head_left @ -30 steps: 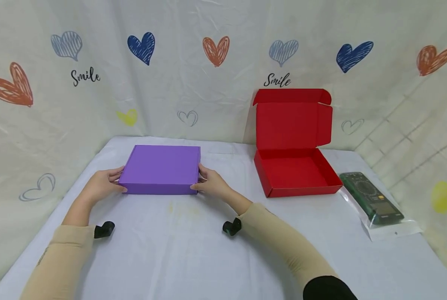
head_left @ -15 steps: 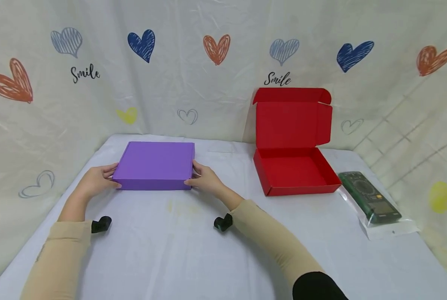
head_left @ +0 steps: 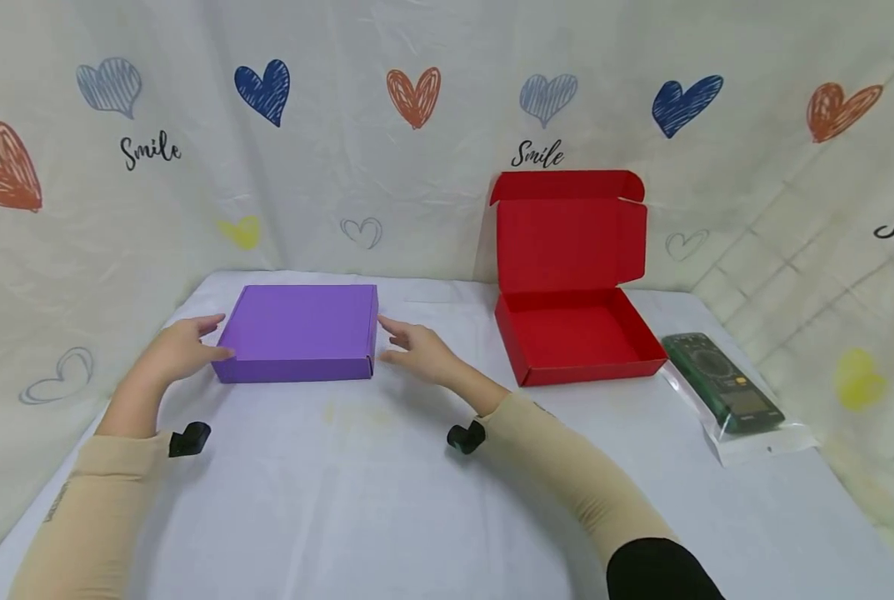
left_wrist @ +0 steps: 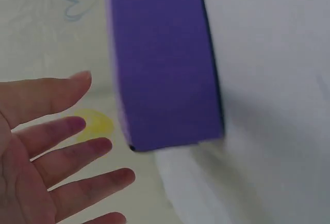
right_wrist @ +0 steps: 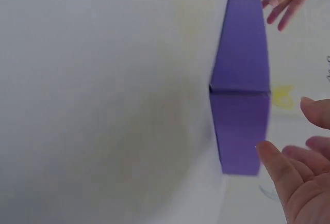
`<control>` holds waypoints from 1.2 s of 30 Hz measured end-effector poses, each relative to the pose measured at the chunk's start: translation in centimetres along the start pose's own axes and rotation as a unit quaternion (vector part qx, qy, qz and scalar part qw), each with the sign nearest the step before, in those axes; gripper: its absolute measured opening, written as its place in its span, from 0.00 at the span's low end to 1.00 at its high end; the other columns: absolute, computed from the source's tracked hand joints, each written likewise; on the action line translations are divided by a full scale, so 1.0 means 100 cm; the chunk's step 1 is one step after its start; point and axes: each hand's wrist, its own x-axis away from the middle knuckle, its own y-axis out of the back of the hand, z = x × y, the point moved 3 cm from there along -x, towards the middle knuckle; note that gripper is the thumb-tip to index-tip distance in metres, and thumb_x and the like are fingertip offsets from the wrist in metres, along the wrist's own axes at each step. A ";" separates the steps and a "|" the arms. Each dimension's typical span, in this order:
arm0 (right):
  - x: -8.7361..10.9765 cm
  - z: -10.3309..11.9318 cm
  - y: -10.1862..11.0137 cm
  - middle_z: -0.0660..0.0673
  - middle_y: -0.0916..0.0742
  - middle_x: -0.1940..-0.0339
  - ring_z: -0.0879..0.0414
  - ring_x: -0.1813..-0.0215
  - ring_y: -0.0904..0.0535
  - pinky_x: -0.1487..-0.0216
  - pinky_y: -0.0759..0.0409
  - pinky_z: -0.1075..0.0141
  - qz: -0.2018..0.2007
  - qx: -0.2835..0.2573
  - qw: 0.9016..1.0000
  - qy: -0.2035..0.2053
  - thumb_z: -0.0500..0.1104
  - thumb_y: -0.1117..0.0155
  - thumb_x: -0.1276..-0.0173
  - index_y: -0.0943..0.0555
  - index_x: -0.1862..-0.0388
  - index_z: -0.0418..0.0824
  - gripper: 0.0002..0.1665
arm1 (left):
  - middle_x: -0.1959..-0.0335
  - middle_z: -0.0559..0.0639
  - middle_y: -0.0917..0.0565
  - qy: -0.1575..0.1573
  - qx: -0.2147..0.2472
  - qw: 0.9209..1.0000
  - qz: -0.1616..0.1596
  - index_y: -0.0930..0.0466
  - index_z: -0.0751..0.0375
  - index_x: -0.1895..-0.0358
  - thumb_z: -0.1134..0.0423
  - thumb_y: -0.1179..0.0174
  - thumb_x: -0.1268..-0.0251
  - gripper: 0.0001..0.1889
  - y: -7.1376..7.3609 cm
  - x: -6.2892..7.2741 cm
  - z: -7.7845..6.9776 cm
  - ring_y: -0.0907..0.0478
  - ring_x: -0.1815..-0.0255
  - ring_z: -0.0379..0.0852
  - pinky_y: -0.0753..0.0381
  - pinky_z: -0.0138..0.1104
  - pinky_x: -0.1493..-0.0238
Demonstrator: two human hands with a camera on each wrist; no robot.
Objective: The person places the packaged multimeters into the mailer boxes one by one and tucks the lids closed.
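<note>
A closed purple cardboard box (head_left: pixel 300 325) lies flat on the white table, left of centre in the head view. Beside its left end is my left hand (head_left: pixel 177 346), fingers spread and thumb by the near left corner. The left wrist view shows that hand (left_wrist: pixel 56 157) with straight fingers, apart from the box's side (left_wrist: pixel 167 64). Off the box's right end hovers my right hand (head_left: pixel 420 350), its index finger pointing at the side. In the right wrist view a small gap seems to lie between most of its fingers (right_wrist: pixel 286 175) and the box (right_wrist: pixel 240 131).
To the right stands a red cardboard box (head_left: pixel 581 329) with its lid raised against the backdrop. Next to it lies a dark green multimeter (head_left: pixel 724 383) in a clear plastic bag. A printed curtain (head_left: pixel 447 167) closes off the back of the table.
The purple box shifted slightly left between the first two frames, held by both hands. Now both hands have loosened their grip, and the right hand has drawn off to the right.
</note>
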 end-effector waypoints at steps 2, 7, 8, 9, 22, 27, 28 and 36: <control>0.008 0.001 0.014 0.44 0.28 0.23 0.45 0.29 0.25 0.34 0.24 0.59 -0.014 0.024 0.999 0.023 0.38 0.36 0.24 0.33 0.21 0.39 0.35 | 0.31 0.81 0.36 -0.010 -0.009 1.000 -0.024 0.42 0.77 0.25 0.59 0.38 0.29 0.37 0.004 -0.001 -0.020 0.36 0.31 0.79 0.35 0.67 0.35; 0.030 -0.006 0.052 0.43 0.21 0.29 0.46 0.33 0.21 0.40 0.19 0.59 -0.051 0.057 0.994 0.072 0.37 0.37 0.24 0.27 0.25 0.39 0.29 | 0.30 0.71 0.29 -0.056 0.053 0.995 -0.065 0.35 0.69 0.24 0.57 0.41 0.24 0.32 0.001 -0.008 -0.078 0.30 0.31 0.70 0.32 0.61 0.33; 0.035 -0.008 0.060 0.42 0.20 0.30 0.47 0.35 0.20 0.41 0.18 0.59 -0.062 0.060 0.993 0.081 0.36 0.37 0.24 0.26 0.26 0.38 0.28 | 0.29 0.69 0.28 -0.065 0.077 0.993 -0.069 0.35 0.67 0.24 0.57 0.41 0.24 0.31 -0.001 -0.010 -0.088 0.30 0.30 0.68 0.32 0.59 0.32; 0.039 -0.011 0.069 0.41 0.19 0.31 0.47 0.36 0.19 0.41 0.18 0.58 -0.074 0.062 0.991 0.087 0.35 0.37 0.24 0.25 0.27 0.37 0.27 | 0.29 0.67 0.27 -0.074 0.103 0.989 -0.072 0.34 0.66 0.24 0.57 0.41 0.23 0.31 -0.003 -0.013 -0.098 0.30 0.30 0.66 0.31 0.58 0.32; 0.098 -0.081 0.176 0.36 0.20 0.32 0.40 0.38 0.20 0.43 0.17 0.50 -0.223 0.144 0.964 0.013 0.37 0.40 0.22 0.26 0.26 0.39 0.27 | 0.26 0.61 0.30 -0.094 0.346 0.934 -0.001 0.36 0.63 0.22 0.63 0.44 0.22 0.29 -0.092 -0.069 -0.185 0.32 0.26 0.57 0.30 0.50 0.29; 0.118 -0.106 0.204 0.34 0.12 0.48 0.52 0.76 0.26 0.73 0.27 0.66 -0.249 0.203 0.947 -0.030 0.37 0.41 0.21 0.25 0.27 0.40 0.26 | 0.26 0.60 0.29 -0.065 0.413 0.908 0.039 0.40 0.60 0.20 0.64 0.44 0.22 0.31 -0.136 -0.086 -0.205 0.30 0.27 0.56 0.29 0.54 0.31; 0.122 -0.109 0.209 0.33 0.12 0.53 0.54 0.81 0.30 0.75 0.30 0.68 -0.257 0.211 0.942 -0.034 0.37 0.41 0.21 0.24 0.27 0.39 0.25 | 0.26 0.61 0.29 -0.062 0.422 0.904 0.042 0.40 0.60 0.20 0.65 0.44 0.22 0.31 -0.144 -0.089 -0.209 0.30 0.27 0.56 0.29 0.55 0.31; 0.151 -0.132 0.250 0.26 0.20 0.36 0.32 0.52 0.21 0.61 0.19 0.55 -0.309 0.221 0.917 -0.119 0.41 0.51 0.19 0.24 0.29 0.36 0.24 | 0.26 0.64 0.30 -0.052 0.496 0.866 0.040 0.36 0.65 0.22 0.68 0.44 0.24 0.29 -0.186 -0.107 -0.238 0.29 0.28 0.56 0.27 0.55 0.33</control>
